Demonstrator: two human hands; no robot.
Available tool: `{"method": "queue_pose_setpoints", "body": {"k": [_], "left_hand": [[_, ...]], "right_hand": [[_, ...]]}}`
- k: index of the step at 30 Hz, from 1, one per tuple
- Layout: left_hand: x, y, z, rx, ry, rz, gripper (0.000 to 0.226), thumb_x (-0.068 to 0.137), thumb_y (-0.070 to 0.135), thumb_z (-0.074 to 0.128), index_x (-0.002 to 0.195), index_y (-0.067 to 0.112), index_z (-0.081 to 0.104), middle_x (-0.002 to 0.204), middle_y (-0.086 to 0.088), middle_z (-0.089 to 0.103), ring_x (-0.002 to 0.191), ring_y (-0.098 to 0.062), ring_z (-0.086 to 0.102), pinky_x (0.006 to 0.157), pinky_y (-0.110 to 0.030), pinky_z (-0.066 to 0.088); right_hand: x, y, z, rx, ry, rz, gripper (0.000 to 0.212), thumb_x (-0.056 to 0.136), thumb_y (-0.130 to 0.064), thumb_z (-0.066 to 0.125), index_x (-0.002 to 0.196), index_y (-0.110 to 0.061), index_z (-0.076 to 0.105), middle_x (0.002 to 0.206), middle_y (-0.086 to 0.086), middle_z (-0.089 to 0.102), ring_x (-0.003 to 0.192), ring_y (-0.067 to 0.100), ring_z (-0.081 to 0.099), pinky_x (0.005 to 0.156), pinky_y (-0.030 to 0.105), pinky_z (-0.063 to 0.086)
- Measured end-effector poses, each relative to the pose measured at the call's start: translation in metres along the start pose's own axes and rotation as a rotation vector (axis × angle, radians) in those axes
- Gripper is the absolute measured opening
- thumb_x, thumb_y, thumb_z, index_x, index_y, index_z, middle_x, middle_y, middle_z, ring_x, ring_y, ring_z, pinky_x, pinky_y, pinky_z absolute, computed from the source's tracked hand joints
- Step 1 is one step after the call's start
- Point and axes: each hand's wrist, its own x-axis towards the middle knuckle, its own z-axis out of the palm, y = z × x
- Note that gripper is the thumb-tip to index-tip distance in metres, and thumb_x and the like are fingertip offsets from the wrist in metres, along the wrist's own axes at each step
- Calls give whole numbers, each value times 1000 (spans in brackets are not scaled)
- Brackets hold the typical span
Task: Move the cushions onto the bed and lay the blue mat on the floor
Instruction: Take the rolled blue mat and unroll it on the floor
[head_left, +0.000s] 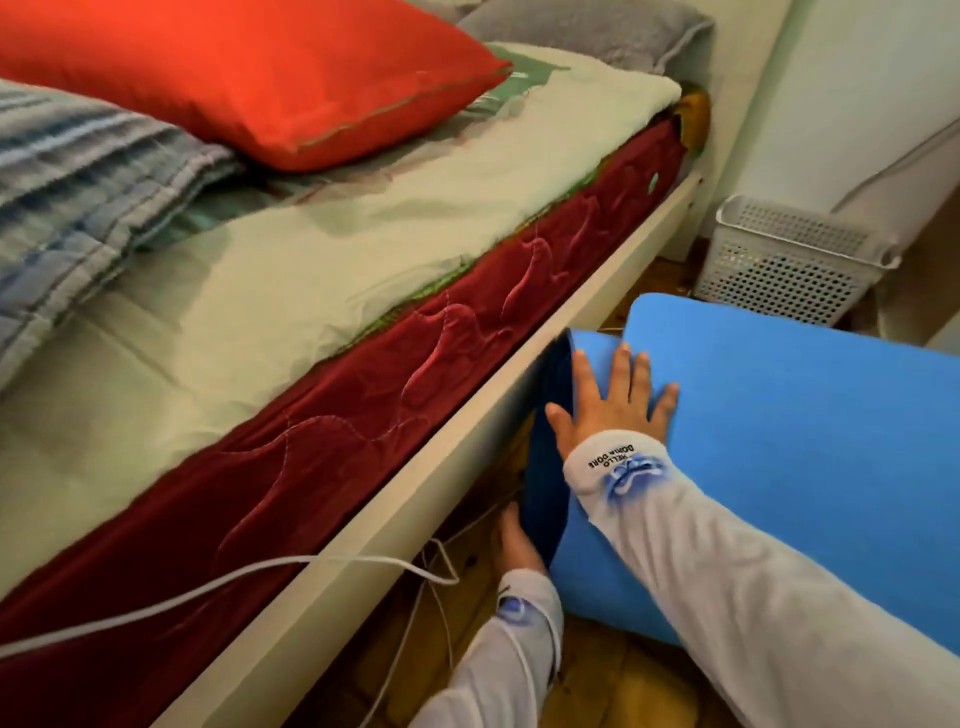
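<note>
Blue foam mat (779, 441) down in the gap beside the bed, partly rolled or folded over, near edge curling down toward the wooden floor (613, 680) but not lying flat. Right hand (613, 400) pressed flat on top of the mat, fingers spread wide open, palm down, not gripping anything. Left hand (511, 540) lower, tucked at the mat's dark inner edge just under the white bed frame (415, 483); fingers mostly hidden behind the mat, so couldn't tell if closed on it or not. Both arms in pale long sleeves, small printed text on the right cuff (618, 457).

Up on the bed: red cushion (249, 73) resting on the pale sheet (322, 249), tilted against a striped blue-grey quilted blanket (78, 176) on the left. Grey pillow (587, 26) at the far end. Dark red quilted mattress (363, 389) showing along the side under the sheet.

White cable (218, 577) trailing across the mattress side and over the frame, down by the left wrist. White perforated plastic basket (784, 254) on the floor past the mat, near the wall.
</note>
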Motion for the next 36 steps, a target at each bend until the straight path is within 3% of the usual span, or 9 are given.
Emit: {"method": "queue_pose_setpoints", "body": {"k": [4,10,18,22,24,27,30,32,36], "left_hand": [[-13,0,22,239,133,410,35,90,19,54,116,-3,61,124,-22,61,110,-32,57,87,-30,39],[-43,-27,77,1073,-63,1400,62,71,46,46,127,19,47,136,-9,58,126,-23,51,109,-47,24],[11,-70,66,1567,-79,1646,77,76,80,10,131,36,40,147,-4,45,138,-25,30,105,-65,24],[52,-67,77,1818,-135,1909,54,95,54,12,148,45,1,163,6,-1,151,-23,-4,87,-77,33],[29,-58,113,1900,-322,1832,102,64,92,21,149,41,-1,162,5,-3,150,-22,-12,90,-77,23],[-77,-69,186,1895,-680,2090,142,39,101,27,151,22,-8,161,-10,-12,149,-28,-16,103,-67,11],[-258,-80,247,2186,-1006,1649,125,61,85,48,150,22,-14,162,-8,6,150,-26,2,114,-54,8],[-354,-69,272,2548,-1079,1345,83,78,51,65,146,20,28,145,-8,48,134,-26,46,109,-42,35],[-519,37,315,2163,-910,2251,30,91,21,52,119,24,62,117,-2,68,107,-25,65,85,-34,50]], "right_hand": [[9,20,5,-6,-54,-125,71,92,-61,28,153,-35,2,163,4,-8,151,24,-6,120,46,-2],[33,133,-38,84,-15,-107,91,74,-76,18,153,-30,10,161,-5,18,147,16,19,117,34,16],[37,396,-74,-172,-298,480,112,60,-92,36,152,-31,17,161,-5,19,150,14,14,120,50,-5],[43,416,-93,-176,-346,385,109,54,-84,59,144,-28,34,145,-2,44,137,20,40,115,36,26],[35,432,-130,-214,-406,412,104,59,-71,70,144,-24,33,147,2,44,136,22,43,110,31,33],[4,440,-202,-239,-465,430,56,85,-36,67,134,-14,52,139,9,55,127,23,54,107,34,43],[-79,398,-271,-265,-588,333,32,85,-30,67,115,-19,63,128,6,63,117,22,61,97,31,48],[-114,374,-321,-276,-553,300,29,86,-31,64,114,-22,63,128,2,64,117,20,62,93,29,48],[-149,367,-501,-293,-57,452,31,92,-27,53,122,-25,61,125,3,65,117,25,61,92,31,47]]}}
